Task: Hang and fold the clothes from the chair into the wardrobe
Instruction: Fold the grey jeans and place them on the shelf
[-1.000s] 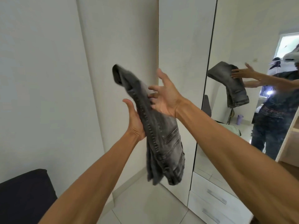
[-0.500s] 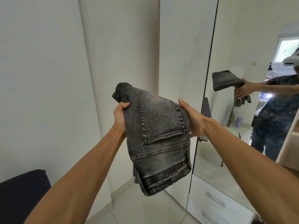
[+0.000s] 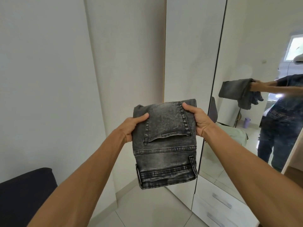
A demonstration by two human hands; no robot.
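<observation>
Folded grey washed jeans (image 3: 165, 145) hang in the air in front of me, back pocket facing me, waistband at the bottom. My left hand (image 3: 131, 126) grips the left edge with the thumb on top of the denim. My right hand (image 3: 198, 119) grips the right edge the same way. The white wardrobe (image 3: 190, 49) stands just behind the jeans, its door shut. The mirror door (image 3: 255, 54) to the right reflects the jeans and my arms.
Two white drawers (image 3: 218, 205) with metal handles sit under the mirror door at lower right. A dark cushioned seat (image 3: 24, 190) fills the lower left corner. White walls stand to the left, pale floor tiles (image 3: 144, 208) below. An open wooden edge (image 3: 293, 154) shows at far right.
The jeans went from a hanging bundle between my palms to a flat folded packet. Both hands now grip its sides and have lowered it, squared toward me.
</observation>
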